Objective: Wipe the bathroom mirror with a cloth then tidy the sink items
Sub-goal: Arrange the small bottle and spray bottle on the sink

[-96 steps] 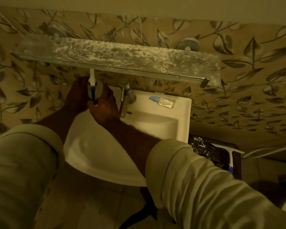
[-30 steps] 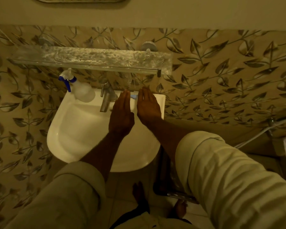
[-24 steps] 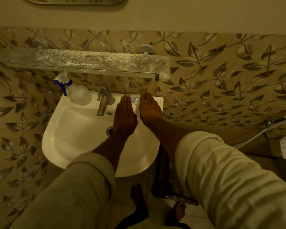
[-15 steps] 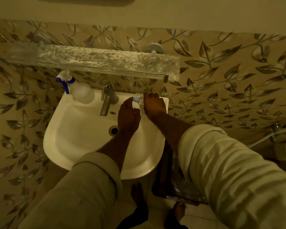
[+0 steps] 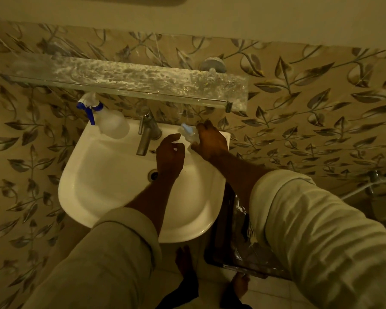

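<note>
A small clear bottle with a light blue cap (image 5: 188, 133) is at the back right corner of the white sink (image 5: 112, 186). My right hand (image 5: 211, 141) is closed around it. My left hand (image 5: 170, 156) hovers just left of it over the basin, fingers loosely curled and holding nothing. A clear spray bottle with a blue trigger (image 5: 107, 120) stands on the sink's back left corner. The metal tap (image 5: 147, 131) rises between the two bottles. Only the mirror's lower edge (image 5: 163, 0) shows at the top, and no cloth is in view.
A stained glass shelf (image 5: 129, 82) runs along the leaf-patterned wall just above the sink. A dark bin with a plastic liner (image 5: 243, 241) stands on the floor to the sink's right. My bare feet (image 5: 184, 262) are below the basin. A hose (image 5: 366, 186) hangs at the right.
Both hands reached to the sink's back right corner; my right hand closed on the small bottle and tipped it up. My left hand drew back slightly and curled.
</note>
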